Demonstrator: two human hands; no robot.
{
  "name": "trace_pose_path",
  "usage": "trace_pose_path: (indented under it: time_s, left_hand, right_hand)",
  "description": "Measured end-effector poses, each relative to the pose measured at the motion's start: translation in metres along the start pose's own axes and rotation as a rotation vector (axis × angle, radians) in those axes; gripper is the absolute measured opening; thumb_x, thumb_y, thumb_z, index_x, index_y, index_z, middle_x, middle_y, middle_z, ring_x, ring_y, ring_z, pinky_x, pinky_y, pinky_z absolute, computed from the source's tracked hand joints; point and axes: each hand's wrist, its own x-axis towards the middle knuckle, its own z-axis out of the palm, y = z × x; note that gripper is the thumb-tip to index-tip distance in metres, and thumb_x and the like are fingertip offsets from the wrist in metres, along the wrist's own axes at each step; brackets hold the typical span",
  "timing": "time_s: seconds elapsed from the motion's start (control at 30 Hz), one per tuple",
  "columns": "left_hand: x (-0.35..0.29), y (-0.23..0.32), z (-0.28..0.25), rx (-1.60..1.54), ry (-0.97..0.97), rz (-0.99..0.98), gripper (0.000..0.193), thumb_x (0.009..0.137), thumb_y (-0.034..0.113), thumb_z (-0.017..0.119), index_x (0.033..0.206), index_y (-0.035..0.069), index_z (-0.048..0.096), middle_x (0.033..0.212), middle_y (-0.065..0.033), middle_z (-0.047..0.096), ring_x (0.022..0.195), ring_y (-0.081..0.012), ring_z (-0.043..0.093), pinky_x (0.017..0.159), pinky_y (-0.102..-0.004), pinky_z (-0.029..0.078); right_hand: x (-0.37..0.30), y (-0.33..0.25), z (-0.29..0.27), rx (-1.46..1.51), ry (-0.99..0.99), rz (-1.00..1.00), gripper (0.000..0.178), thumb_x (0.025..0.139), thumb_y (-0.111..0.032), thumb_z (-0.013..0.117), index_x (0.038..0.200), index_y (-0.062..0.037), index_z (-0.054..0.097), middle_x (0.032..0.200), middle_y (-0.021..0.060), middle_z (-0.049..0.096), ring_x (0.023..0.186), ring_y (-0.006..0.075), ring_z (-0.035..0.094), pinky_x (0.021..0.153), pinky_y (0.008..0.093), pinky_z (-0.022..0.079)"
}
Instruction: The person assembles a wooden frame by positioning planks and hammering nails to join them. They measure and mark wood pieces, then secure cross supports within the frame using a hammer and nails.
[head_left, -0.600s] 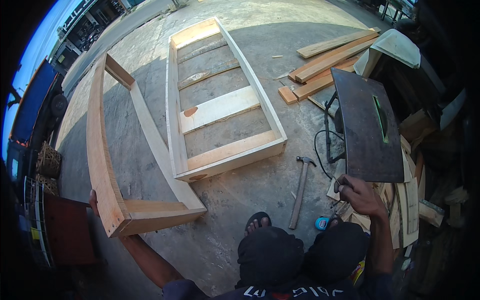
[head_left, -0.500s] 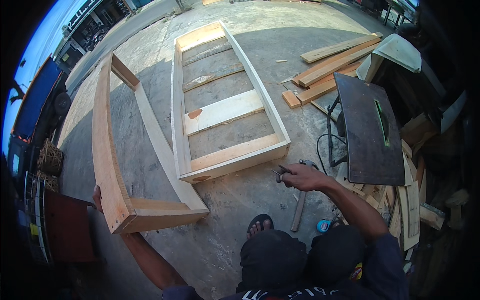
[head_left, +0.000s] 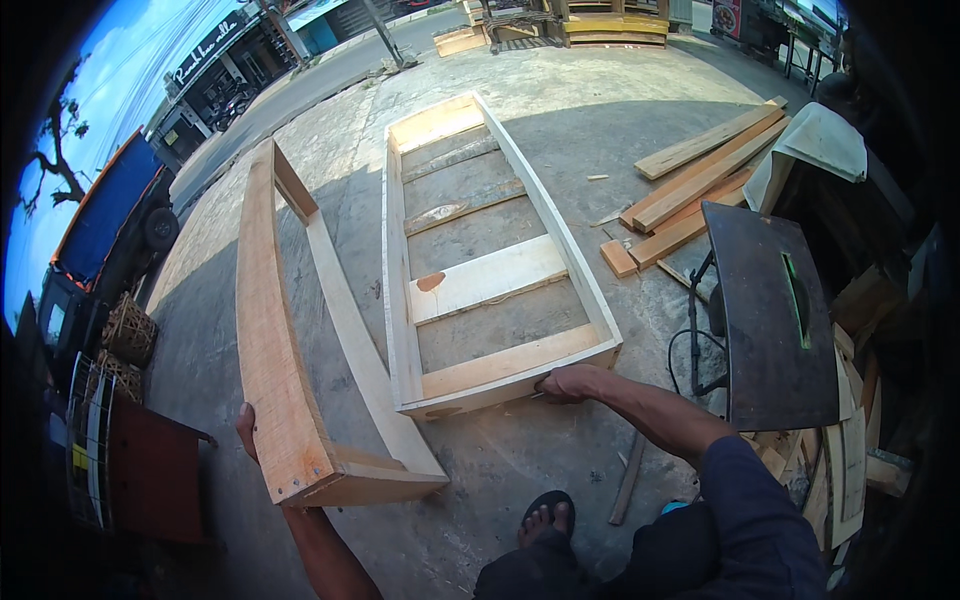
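Observation:
On the left a rectangular wooden frame (head_left: pixel 275 360) stands on its long side edge, tilted. My left hand (head_left: pixel 246 432) is closed around its near outer board; the thumb shows and the other fingers are hidden behind the wood. To its right, a second wooden frame (head_left: pixel 608 340) with several cross slats lies flat on the concrete. At its near end board is my right hand (head_left: pixel 573 384), fingers closed, with a small dark bit showing at the fingertips that is too small to name. Below that forearm lies a hammer (head_left: pixel 628 482), handle visible, head hidden.
A dark table saw (head_left: pixel 765 320) stands at right, its cable on the floor. Several planks (head_left: pixel 700 170) lie beyond it, with offcuts (head_left: pixel 845 470) heaped beneath. A blue tape measure (head_left: pixel 674 507) sits by my knee. A reddish-brown box (head_left: pixel 155 470) stands at far left.
My right hand has moved from above the hammer to the flat frame's near end. The whole view has shifted upward, showing more street. My left hand keeps its hold on the tilted frame.

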Motion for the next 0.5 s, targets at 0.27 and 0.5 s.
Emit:
trace_pose_path:
  time_s: [0.27,0.5]
  left_hand:
    - [-0.014,0.009,0.008,-0.022,0.078,-0.024,0.066,0.095,0.054,0.058,0.13,-0.002,0.057,0.096,-0.0131,0.07,0.074,-0.018,0.071,0.065,-0.03,0.06]
    - [-0.046,-0.028,0.094,-0.104,0.046,-0.056,0.07,0.094,0.052,0.06,0.134,-0.005,0.051,0.111,-0.0186,0.064,0.09,-0.0207,0.07,0.076,-0.0345,0.059]
  right_hand:
    - [-0.085,0.078,-0.114,-0.061,0.199,0.364,0.024,0.096,-0.022,0.06,0.103,0.0004,0.067,0.096,0.0258,0.072,0.091,0.0446,0.072,0.08,0.0544,0.055]
    - [-0.116,-0.01,-0.013,0.169,0.322,0.435,0.026,0.097,-0.018,0.055,0.106,0.0038,0.066,0.094,0.03,0.072,0.09,0.0494,0.07,0.082,0.0559,0.055]
